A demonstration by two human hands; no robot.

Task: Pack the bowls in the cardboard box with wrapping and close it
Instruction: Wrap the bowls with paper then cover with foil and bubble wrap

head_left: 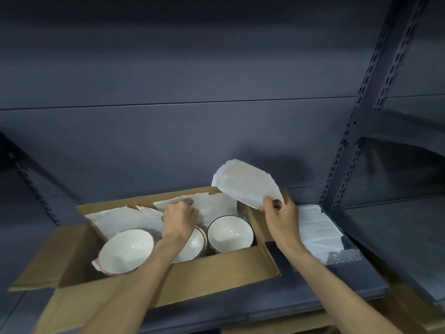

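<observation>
An open cardboard box [216, 268] sits on a dark shelf with its flaps spread. Inside it are three white bowls: a red-rimmed bowl [126, 251] at the left, a middle bowl [192, 244] partly hidden by my wrist, and a dark-rimmed bowl [230, 235] at the right. White wrapping paper [125, 219] lines the box's back. My left hand [180, 219] reaches into the box and touches a paper sheet at the back wall. My right hand [281, 213] pinches a paper-wrapped bowl [246, 185] held above the box's right end.
A stack of white wrapping sheets [317, 232] lies on the shelf [361, 280] right of the box, with bubble wrap [344, 257] beneath it. A slotted metal upright [346, 141] stands at the right. The shelf's back wall is close behind the box.
</observation>
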